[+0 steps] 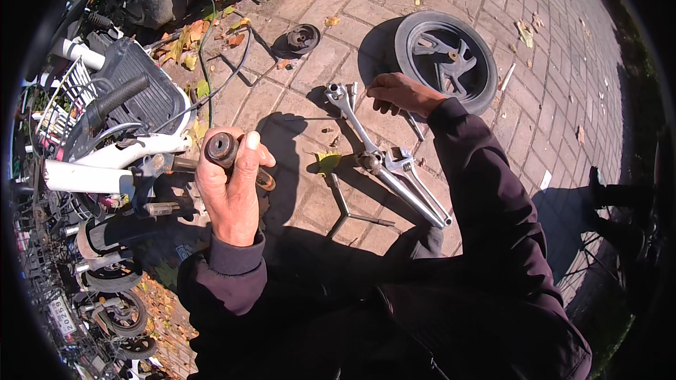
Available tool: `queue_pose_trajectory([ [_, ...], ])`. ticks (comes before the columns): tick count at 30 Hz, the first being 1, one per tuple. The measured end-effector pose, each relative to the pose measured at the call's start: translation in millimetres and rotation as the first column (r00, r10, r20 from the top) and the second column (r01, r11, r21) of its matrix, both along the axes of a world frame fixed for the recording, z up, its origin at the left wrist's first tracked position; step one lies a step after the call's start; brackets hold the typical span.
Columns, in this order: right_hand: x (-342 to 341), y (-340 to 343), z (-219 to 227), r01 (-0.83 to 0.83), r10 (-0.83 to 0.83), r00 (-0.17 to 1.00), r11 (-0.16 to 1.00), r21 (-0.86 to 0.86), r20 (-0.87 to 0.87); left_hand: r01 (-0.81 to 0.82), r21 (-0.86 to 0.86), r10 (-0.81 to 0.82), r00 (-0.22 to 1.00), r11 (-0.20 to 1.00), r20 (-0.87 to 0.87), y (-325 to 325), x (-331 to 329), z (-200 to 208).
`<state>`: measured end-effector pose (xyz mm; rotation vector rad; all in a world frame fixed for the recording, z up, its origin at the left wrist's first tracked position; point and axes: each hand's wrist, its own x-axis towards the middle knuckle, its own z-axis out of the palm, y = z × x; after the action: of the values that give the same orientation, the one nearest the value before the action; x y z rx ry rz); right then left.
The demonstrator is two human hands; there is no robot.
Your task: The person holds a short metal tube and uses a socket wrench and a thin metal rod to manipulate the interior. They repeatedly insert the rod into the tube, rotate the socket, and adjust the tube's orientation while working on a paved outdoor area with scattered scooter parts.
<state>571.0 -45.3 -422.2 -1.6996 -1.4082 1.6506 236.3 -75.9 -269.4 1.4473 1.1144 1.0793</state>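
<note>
My left hand (236,186) is closed around a dark, worn cylindrical part (221,146) with a round end and a hole in its middle. A brownish metal end (265,180) shows below its fingers. Over the paving, my right hand (401,95) has its fingers curled together; what they hold, if anything, is hidden. Close to it lie a chrome wrench (358,121) and a short metal rod (415,127). Nearer me are an adjustable wrench (403,163), a long silver tool (415,202) and a dark three-armed wrench (343,205).
A black spoked wheel (451,56) lies flat just beyond my right hand. A small round dark part (303,39) and a cable (239,63) rest farther off. Scooter parts, including a dark footboard (134,77) and white tubes (88,176), crowd the left side. Leaves are scattered on the bricks.
</note>
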Motion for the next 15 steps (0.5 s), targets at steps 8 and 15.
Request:
queue_pose_trajectory([
  [8,30.9,-74.0,-136.9,-0.076,-0.192,0.516,0.96,0.268,0.835,-0.002,-0.038,-0.003,0.992,0.999,-0.129,-8.4,7.5,-0.2],
  [15,5.5,-67.0,-134.2,-0.168,-0.246,0.584,0.896,0.411,0.774,-0.013,-0.248,0.016,1.0,0.969,0.013,6.3,-4.3,6.0],
])
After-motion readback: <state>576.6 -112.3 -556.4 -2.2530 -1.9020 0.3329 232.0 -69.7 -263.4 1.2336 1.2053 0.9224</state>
